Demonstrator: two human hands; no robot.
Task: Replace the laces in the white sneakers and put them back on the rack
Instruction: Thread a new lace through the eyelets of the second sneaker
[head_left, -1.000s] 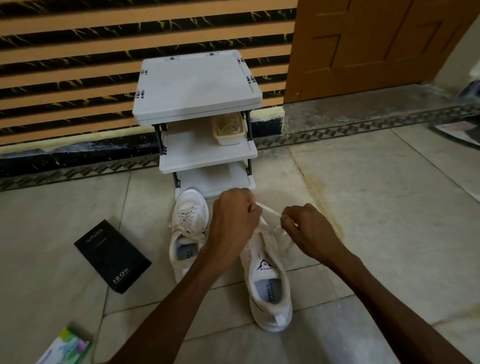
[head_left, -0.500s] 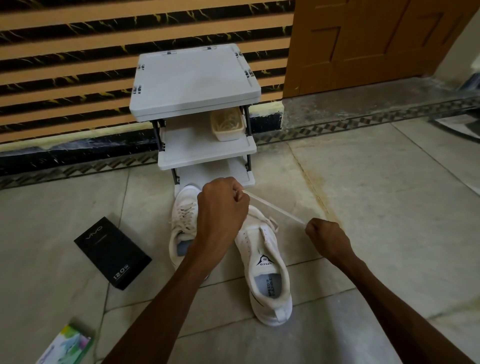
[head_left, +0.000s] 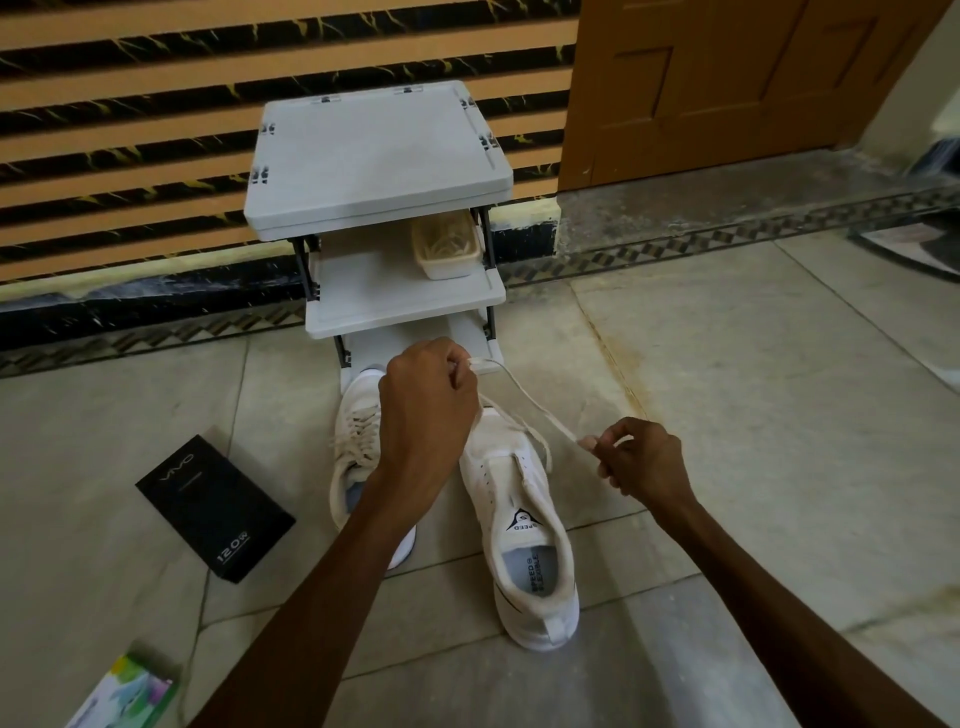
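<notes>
1. Both hands hold one flat white lace (head_left: 524, 402) taut. The left hand (head_left: 426, 415) grips an end in curled fingers, and the right hand (head_left: 647, 462) pinches it further along.
2. The lace leads down to a mostly unlaced white sneaker (head_left: 524, 545) on the tiled floor (head_left: 753, 415), toe towards the front edge of the white three-tier plastic rack (head_left: 379, 156). Its laced twin sneaker (head_left: 356, 457) lies just beside it.
3. The step looks like drawing the lace through the eyelets, though I cannot tell whether in or out. The next move calls for a fingertip hold near the lace tip.
4. Bare tile spreads rightward. A black cardboard box (head_left: 213, 499) lies to the left, well apart. A cream basket (head_left: 447, 249) sits at the right edge of the middle shelf.
</notes>
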